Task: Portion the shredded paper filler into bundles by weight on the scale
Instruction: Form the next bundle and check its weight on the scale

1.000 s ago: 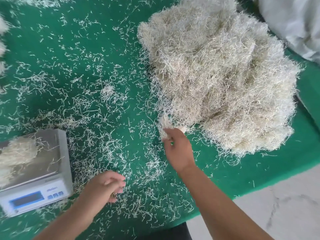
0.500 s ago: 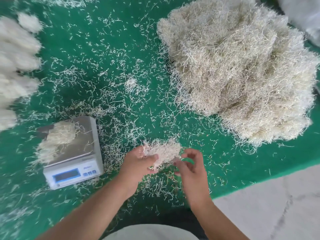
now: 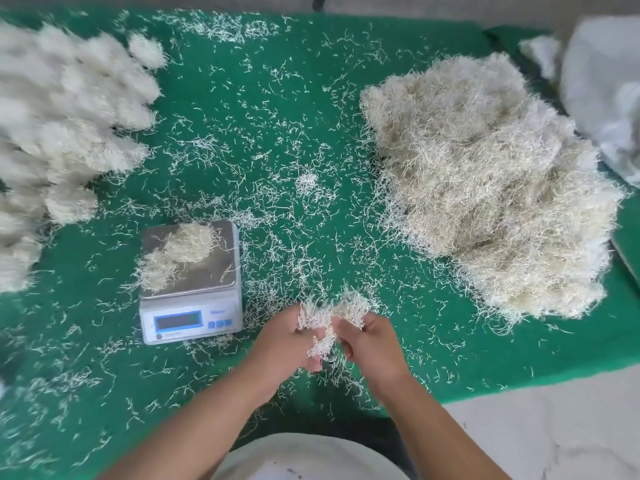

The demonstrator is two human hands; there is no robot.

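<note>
A small clump of shredded paper filler (image 3: 323,320) is held between both hands just above the green mat, near its front edge. My left hand (image 3: 287,344) grips its left side and my right hand (image 3: 370,344) grips its right side. To their left stands a white digital scale (image 3: 190,315) with a steel pan, and a loose tuft of filler (image 3: 180,252) lies on the pan, spilling over its left edge. A big heap of filler (image 3: 491,188) covers the right part of the mat. Several finished bundles (image 3: 65,126) lie at the far left, blurred.
The green mat (image 3: 263,109) is strewn with loose paper strands all over. A white bag or cloth (image 3: 602,88) sits at the back right. Pale marbled floor (image 3: 540,438) shows past the mat's front right edge. A light garment (image 3: 304,459) fills the bottom middle.
My right hand pulled a clump off the big heap and brought it toward me. My left hand came over and took hold of it too. The view swung left and up.
</note>
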